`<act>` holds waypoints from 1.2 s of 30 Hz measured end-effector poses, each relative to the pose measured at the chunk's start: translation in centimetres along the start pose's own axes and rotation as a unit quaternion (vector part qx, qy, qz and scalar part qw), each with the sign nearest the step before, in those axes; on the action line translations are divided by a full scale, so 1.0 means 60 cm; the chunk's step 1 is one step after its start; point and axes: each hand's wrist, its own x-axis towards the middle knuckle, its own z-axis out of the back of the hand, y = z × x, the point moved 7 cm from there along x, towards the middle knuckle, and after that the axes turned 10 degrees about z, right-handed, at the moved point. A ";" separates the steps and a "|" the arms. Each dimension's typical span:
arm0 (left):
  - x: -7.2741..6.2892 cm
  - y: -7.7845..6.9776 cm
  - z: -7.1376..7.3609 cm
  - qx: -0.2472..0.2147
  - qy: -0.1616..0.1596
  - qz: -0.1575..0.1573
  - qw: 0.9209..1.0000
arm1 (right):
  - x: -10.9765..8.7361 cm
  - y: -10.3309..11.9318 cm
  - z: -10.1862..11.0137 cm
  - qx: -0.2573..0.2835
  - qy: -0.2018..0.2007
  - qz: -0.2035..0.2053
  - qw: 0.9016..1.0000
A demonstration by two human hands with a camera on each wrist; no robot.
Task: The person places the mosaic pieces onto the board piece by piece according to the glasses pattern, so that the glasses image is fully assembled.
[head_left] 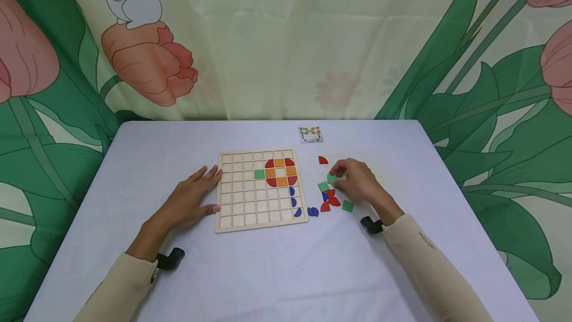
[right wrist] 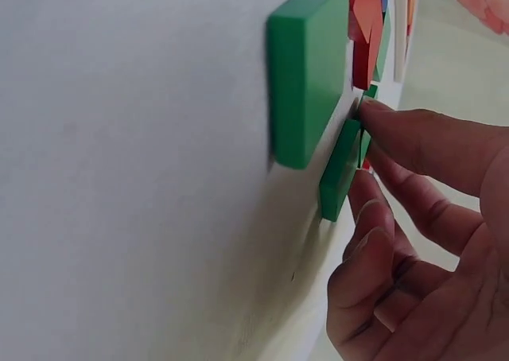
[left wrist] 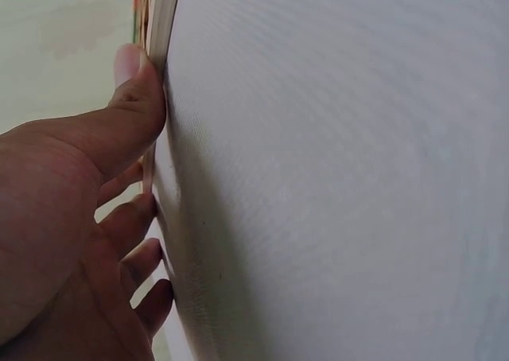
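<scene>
My left hand (head_left: 189, 201) lies beside the wooden grid board (head_left: 237, 207), fingers spread and fairly straight, its thumb and fingertips at the board's left edge. In the left wrist view the thumb touches the side of the board (left wrist: 163, 27). At the right, my right hand (head_left: 357, 180) pinches a green square tile (head_left: 331, 178) between thumb and fingers, low over the cloth. The right wrist view has another green tile (right wrist: 340, 174) right by the fingertips. On the board, red quarter-circles (head_left: 289, 162) and orange squares (head_left: 279, 163) form a ring, with a green square (head_left: 259, 174) at its left.
Blue half-circles (head_left: 292, 201) run down the board's right side, and more blue pieces (head_left: 313, 211) lie just off it. Loose red pieces (head_left: 333, 201) and green squares (head_left: 347, 205) are scattered to the right. A small pattern card (head_left: 310, 133) lies at the table's back.
</scene>
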 end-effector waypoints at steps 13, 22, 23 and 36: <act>-0.003 -0.001 0.002 -0.005 0.004 0.004 1.000 | 0.021 0.030 -0.005 0.056 -0.016 0.034 0.998; -0.002 0.000 0.001 -0.003 0.003 0.003 1.000 | 0.040 0.099 -0.015 0.092 -0.026 0.074 0.993; -0.001 0.001 0.000 -0.004 0.002 0.004 1.000 | 0.043 0.107 -0.016 0.091 -0.028 0.083 0.992; 0.001 0.000 -0.001 -0.009 0.001 0.005 1.000 | 0.076 0.227 -0.062 0.090 0.001 0.170 0.981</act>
